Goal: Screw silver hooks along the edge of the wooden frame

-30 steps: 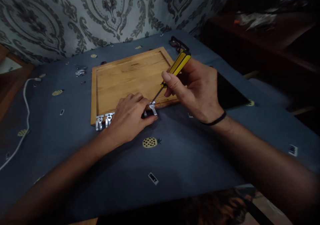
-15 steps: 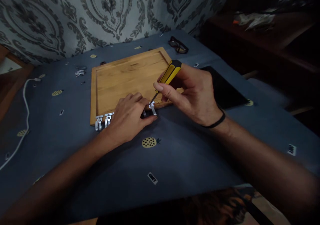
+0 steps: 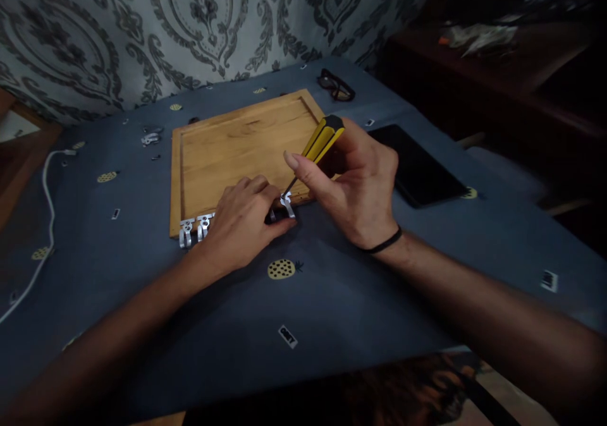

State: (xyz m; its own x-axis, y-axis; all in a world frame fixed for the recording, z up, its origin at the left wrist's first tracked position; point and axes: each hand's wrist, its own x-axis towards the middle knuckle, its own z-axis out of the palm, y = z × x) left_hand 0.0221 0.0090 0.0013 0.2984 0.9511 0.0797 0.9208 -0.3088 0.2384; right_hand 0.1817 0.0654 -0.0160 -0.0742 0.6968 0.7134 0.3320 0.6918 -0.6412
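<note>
A yellow-and-black screwdriver (image 3: 321, 140) is pinched in my right hand (image 3: 364, 189), its shaft slanting down to the left. The tip meets a silver metal hook (image 3: 287, 205) on the near edge of a framed wooden board (image 3: 237, 148). My left hand (image 3: 246, 224) is closed at that same edge, index finger beside the hook and thumb beneath it. Further left along the edge sit two more silver hooks (image 3: 195, 229). My left hand covers part of the edge between them, and the screw under the tip is too small to make out.
Loose silver hooks (image 3: 150, 138) and a small screw (image 3: 155, 157) lie left of the board. Beyond its right corner are black glasses (image 3: 336, 86). A black tablet (image 3: 420, 167) lies behind my right hand. A white cable (image 3: 51, 198) runs along the left side of the patterned blue tablecloth (image 3: 332, 312).
My right hand has turned about the screwdriver and shifted slightly left, uncovering more of the tablet. The screwdriver tip stays at the hook, and my left hand keeps its place.
</note>
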